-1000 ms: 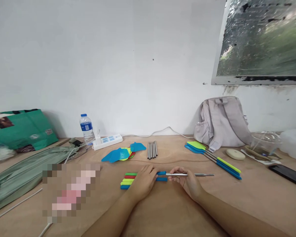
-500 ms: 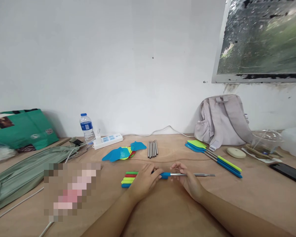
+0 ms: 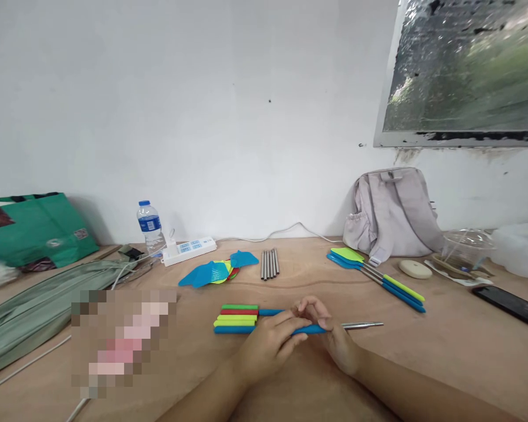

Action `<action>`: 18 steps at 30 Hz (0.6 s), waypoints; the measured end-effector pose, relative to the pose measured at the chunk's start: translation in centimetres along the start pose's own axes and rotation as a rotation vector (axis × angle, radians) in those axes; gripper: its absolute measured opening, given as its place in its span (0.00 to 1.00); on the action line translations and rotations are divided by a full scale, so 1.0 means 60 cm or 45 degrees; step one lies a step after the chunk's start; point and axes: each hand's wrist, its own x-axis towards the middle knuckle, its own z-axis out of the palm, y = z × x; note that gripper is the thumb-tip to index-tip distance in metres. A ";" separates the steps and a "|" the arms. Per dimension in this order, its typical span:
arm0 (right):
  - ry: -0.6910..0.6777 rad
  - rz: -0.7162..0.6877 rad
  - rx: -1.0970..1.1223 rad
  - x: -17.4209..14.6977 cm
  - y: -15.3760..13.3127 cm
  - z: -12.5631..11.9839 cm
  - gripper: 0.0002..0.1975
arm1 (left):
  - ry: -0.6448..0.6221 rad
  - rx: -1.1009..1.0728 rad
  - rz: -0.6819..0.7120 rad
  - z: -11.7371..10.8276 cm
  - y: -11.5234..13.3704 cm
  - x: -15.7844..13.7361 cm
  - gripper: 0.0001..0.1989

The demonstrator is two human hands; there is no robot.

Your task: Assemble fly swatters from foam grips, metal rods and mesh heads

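My left hand (image 3: 268, 343) is closed on a blue handle (image 3: 314, 330), its fingers along the top. My right hand (image 3: 328, 331) curls around the other end of that handle, where a thin metal telescopic rod (image 3: 363, 324) sticks out to the right. Left of my hands lie loose handles in a row: a green handle (image 3: 240, 306), a red handle (image 3: 239, 312), yellow handles (image 3: 235, 320) and a blue handle (image 3: 234, 330). Another blue piece (image 3: 270, 312) shows behind my left hand, partly hidden by it.
Fly swatter heads (image 3: 211, 272) and several metal tubes (image 3: 270, 264) lie farther back. Fly swatters with rods and handles (image 3: 378, 278) rest at right, before a backpack (image 3: 391, 214). Around them are a power strip (image 3: 190, 250), a water bottle (image 3: 151, 228) and a phone (image 3: 510, 306).
My left hand has moved right and nearer, bringing the blue handle towards my right hand. Less of the metal rod shows now, and the loose handles on the left are more exposed.
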 end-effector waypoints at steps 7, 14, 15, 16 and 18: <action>-0.020 0.114 -0.041 0.015 0.001 -0.009 0.13 | -0.057 0.073 -0.116 -0.002 -0.008 0.005 0.13; 0.440 0.201 -0.014 0.031 0.005 -0.069 0.18 | 0.062 0.205 -0.167 -0.031 -0.046 -0.002 0.14; 0.441 0.186 -0.105 0.032 0.005 -0.079 0.20 | 0.069 0.198 -0.164 -0.037 -0.053 -0.006 0.14; 0.418 0.174 -0.212 0.032 0.005 -0.088 0.21 | 0.063 0.184 -0.153 -0.042 -0.060 -0.010 0.14; 0.336 0.173 -0.393 0.030 0.000 -0.103 0.22 | 0.026 0.143 -0.132 -0.051 -0.070 -0.017 0.13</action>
